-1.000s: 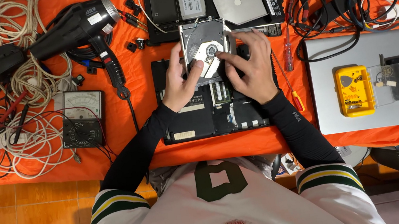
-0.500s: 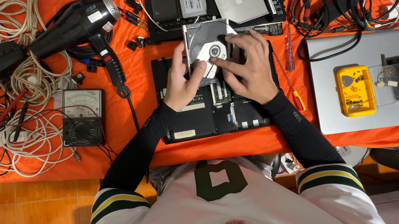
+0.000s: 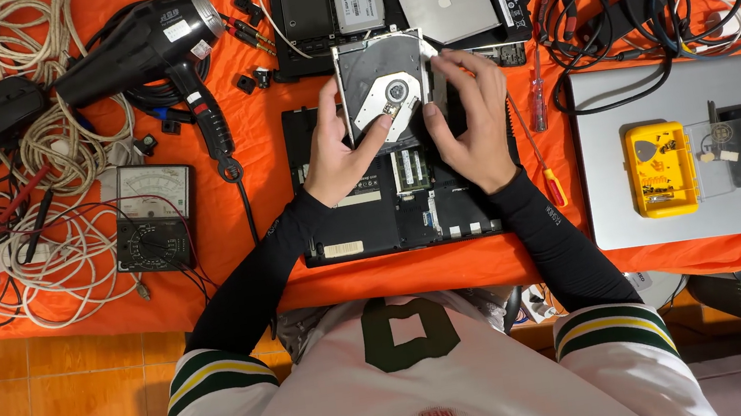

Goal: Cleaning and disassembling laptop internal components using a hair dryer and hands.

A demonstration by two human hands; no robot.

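Above the opened laptop (image 3: pixel 403 199), both hands' fingers (image 3: pixel 374 132) pinch the silver optical drive (image 3: pixel 382 86) by its edges.

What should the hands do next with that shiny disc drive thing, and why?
Probably lift the disc drive clear and set it aside on the orange cloth: both the left hand and right hand hold it above the opened laptop.

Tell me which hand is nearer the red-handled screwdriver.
Right. The right hand grips the optical drive just left of the red-handled screwdriver; the left hand holds the drive's other side, farther away.
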